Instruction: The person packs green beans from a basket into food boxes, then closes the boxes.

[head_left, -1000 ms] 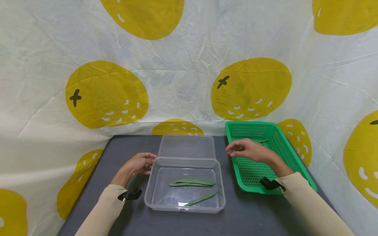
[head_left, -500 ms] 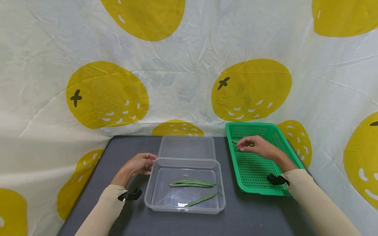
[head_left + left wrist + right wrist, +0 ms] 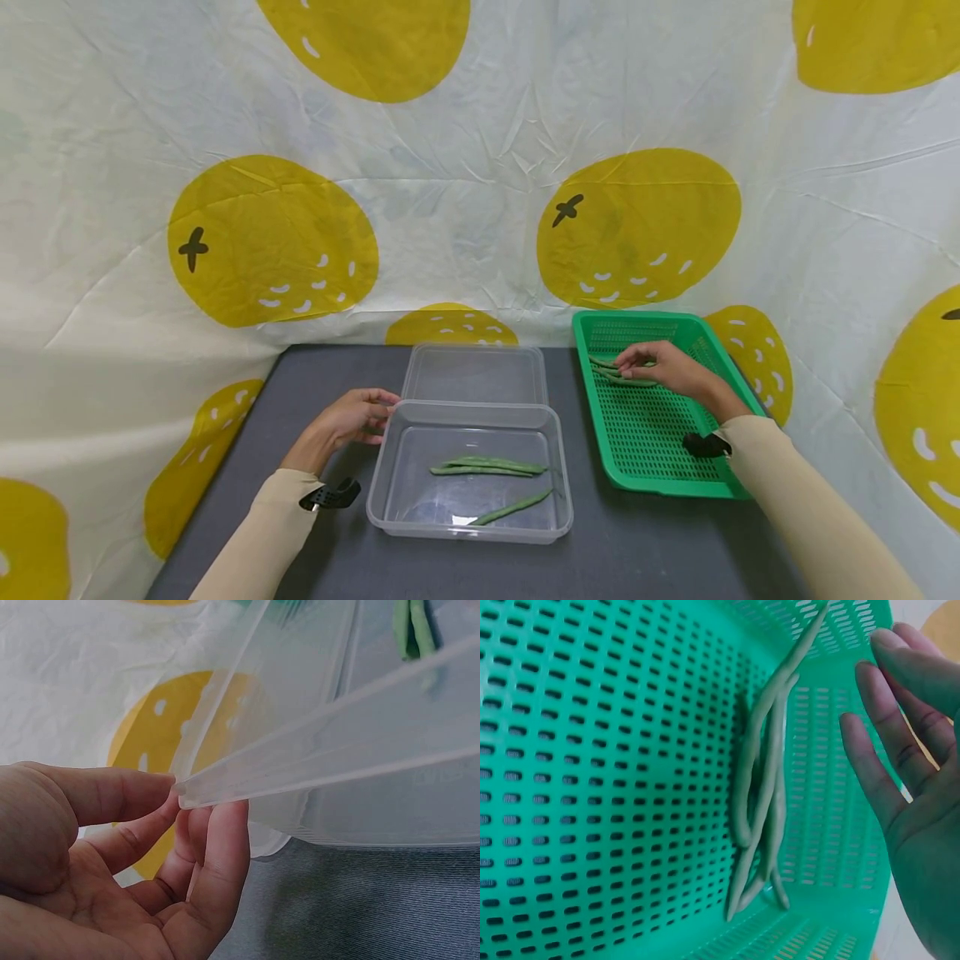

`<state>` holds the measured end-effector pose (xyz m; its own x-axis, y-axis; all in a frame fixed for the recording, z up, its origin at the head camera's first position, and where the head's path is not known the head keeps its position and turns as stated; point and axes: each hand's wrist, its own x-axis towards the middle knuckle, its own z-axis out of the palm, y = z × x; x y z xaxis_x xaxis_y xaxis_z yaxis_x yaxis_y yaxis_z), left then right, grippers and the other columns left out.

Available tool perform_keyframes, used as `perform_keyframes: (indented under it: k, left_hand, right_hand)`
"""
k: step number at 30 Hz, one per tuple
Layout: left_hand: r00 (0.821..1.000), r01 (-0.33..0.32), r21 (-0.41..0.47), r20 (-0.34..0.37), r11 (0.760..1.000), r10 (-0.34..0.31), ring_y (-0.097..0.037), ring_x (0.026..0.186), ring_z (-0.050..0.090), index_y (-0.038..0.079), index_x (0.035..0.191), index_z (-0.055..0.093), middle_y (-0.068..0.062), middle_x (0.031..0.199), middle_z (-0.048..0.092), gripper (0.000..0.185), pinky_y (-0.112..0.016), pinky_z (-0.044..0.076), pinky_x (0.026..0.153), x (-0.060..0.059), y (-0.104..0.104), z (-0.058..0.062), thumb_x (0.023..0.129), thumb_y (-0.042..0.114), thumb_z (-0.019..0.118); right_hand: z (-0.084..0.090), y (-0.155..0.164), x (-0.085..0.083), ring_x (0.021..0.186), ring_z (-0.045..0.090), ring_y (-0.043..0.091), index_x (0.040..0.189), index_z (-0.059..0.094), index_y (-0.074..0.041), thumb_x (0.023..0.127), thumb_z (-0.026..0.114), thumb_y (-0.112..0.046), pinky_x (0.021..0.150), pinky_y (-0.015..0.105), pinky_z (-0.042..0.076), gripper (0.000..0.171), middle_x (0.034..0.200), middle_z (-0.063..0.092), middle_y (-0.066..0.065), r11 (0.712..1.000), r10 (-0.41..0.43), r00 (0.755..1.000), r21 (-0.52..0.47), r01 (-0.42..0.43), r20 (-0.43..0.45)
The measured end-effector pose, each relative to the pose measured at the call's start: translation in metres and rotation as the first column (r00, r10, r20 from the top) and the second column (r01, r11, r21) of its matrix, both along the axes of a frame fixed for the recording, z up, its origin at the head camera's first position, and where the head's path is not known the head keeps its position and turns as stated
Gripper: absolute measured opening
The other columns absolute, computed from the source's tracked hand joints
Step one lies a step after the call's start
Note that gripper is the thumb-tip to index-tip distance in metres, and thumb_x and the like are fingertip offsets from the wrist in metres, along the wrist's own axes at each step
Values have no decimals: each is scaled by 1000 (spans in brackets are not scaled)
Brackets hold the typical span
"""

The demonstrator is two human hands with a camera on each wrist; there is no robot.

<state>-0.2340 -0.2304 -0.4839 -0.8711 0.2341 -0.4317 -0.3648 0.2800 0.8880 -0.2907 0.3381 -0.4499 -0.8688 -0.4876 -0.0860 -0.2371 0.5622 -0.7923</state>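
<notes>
My left hand (image 3: 348, 421) pinches the back left corner of a clear plastic container (image 3: 408, 528), thumb above the rim and fingers beneath it in the left wrist view. Inside the container lies a small bunch of green beans (image 3: 487, 468), with a single green bean (image 3: 517, 506) nearer its front. To the right stands a green perforated basket (image 3: 637, 450). My right hand (image 3: 663, 369) hovers over its far part, holding nothing. Several green beans (image 3: 769, 772) lie tangled against the basket's wall in the right wrist view, apart from the fingertips (image 3: 851, 727).
A clear flat lid (image 3: 476, 373) lies on the dark table (image 3: 330, 367) behind the container. A strip of table separates container and basket. A white curtain (image 3: 465, 217) with yellow fruit prints hangs behind and at both sides.
My right hand has moved right from the basket's left rim to above the beans, and more of them now shows. The left hand and the container have stayed in place.
</notes>
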Motion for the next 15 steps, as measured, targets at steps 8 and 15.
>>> perform_keyframes:
  k: [8, 15]
  left_hand:
    - [1000, -6, -4, 10, 1000, 6, -21, 84, 65, -5, 133, 57, -17, 109, 68, 38, -39, 57, 70, 0, 1, 1, 96, 5, 58]
    - [1000, -7, -10, 9, 1000, 7, -21, 85, 65, -4, 133, 57, -16, 109, 68, 38, -39, 57, 70, 0, 1, 1, 97, 7, 58]
  right_hand:
    - [-9, 8, -5, 111, 61, 43, 127, 61, 10, 101, 58, -1, 94, 46, 54, 28, 119, 63, 30, 1000, 5, 999, 14, -6, 32]
    - [-23, 18, -12, 110, 62, 42, 126, 61, 10, 101, 58, 0, 92, 47, 55, 28, 120, 63, 30, 1000, 14, 1000, 22, -15, 13]
